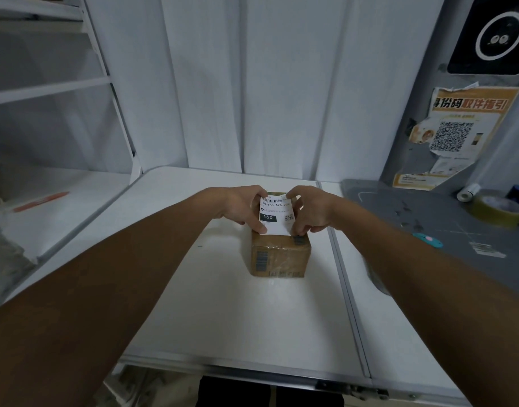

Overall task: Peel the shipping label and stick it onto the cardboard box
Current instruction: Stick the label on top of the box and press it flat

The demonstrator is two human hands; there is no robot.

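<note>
A small brown cardboard box point(278, 255) wrapped in clear tape sits in the middle of the white table point(223, 304). A white shipping label point(275, 214) with a barcode and the number 150 lies over the box's top. My left hand point(243, 208) pinches the label's left edge, thumb at its lower left corner. My right hand point(309, 211) holds the right edge, fingertips pressing at the lower right corner. Whether the label is stuck down or held just above the box cannot be told.
A grey mat point(428, 218) covers the table's right side, with a roll of tape point(497, 210), a small white roll point(468, 192) and a teal cutter point(427, 240) on it. A poster with a QR code point(458, 133) hangs on the right. White shelves point(46, 89) stand left.
</note>
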